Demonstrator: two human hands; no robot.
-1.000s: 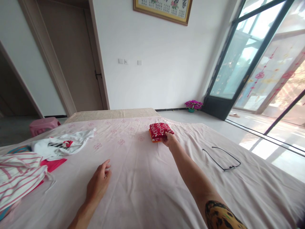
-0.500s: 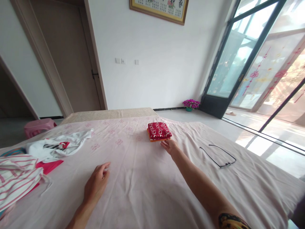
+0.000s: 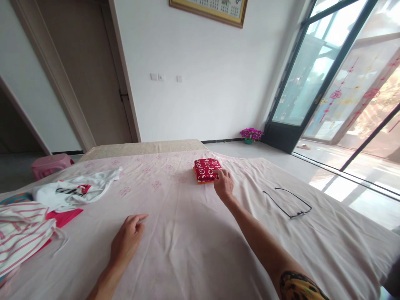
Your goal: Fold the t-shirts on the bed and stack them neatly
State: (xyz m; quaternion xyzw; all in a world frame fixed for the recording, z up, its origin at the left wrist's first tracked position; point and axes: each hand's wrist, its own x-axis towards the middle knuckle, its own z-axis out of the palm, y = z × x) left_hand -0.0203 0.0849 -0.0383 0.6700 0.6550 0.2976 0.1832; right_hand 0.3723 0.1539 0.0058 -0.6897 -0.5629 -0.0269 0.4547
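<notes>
On the sheet (image 3: 175,258), the red bundle (image 3: 204,167) sits at twelve o'clock, folded flat, probably so it lies steady over its orange layer (image 3: 203,182). The right hand (image 3: 224,183) bends its fingers over the four o'clock corner (pinching or merely pressing, I can't tell). The left hand (image 3: 128,234), loosely half-curled, holds nothing I see; glasses (image 3: 300,214) lie at two o'clock, perhaps to leave room.

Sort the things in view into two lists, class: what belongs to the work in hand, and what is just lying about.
In the work:
- folded red cloth, under the fingers of the right hand
- orange cloth beneath it
- probably the white garment and striped garment, loose at left

Lying about:
- glasses
- pink stool
- potted flowers
</notes>
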